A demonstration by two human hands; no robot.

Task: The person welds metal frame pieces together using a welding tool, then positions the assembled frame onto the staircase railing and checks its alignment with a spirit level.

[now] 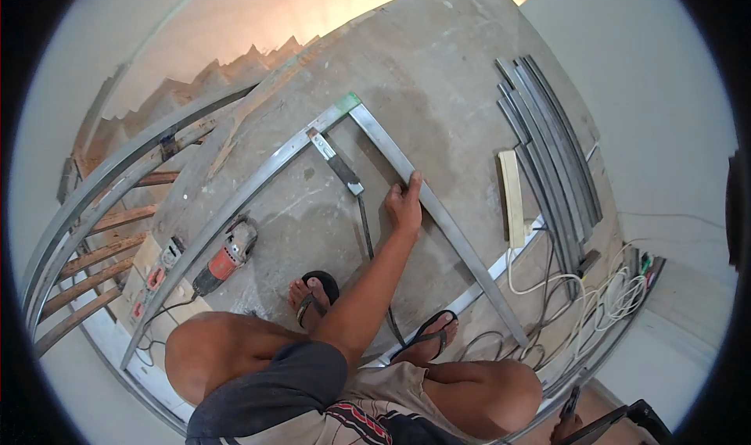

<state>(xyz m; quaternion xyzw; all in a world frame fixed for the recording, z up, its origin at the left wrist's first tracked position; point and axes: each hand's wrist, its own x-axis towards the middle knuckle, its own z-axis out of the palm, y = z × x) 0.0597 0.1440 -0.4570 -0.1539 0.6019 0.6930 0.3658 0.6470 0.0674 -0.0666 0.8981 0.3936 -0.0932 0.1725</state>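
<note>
Two metal tubes meet at a green-marked corner (346, 104) well ahead of the fingertips. The left hand (404, 204) grasps the straight bar (446, 222), which lies under its thumb and runs from that corner back past the fingers, almost to the cables near the right knee. The longer tube (270, 167) slants away to the left of the fingers, with a clamp-like piece (338, 166) touching it between hand and corner.

The corner could swing out of its angle, I judge, because one hand steadies the bar at a single place; a twist of the wrist could slide the far end. A lead (368, 234) runs from the clamp-like piece, left of the fingers, toward the sandalled feet, so a shifting foot (313, 298) might drag it. Rough edges could nick bare skin.

Whether the corner is already joined is impossible to tell. The fingers' undersides are hidden. The right hand (566, 428), far behind the left fingers, is nearly cut off beside a dark object (573, 402); I cannot tell whether it grips it. The disc of the grinder (223, 265), left of the grasping fingers, is hard to make out.
</note>
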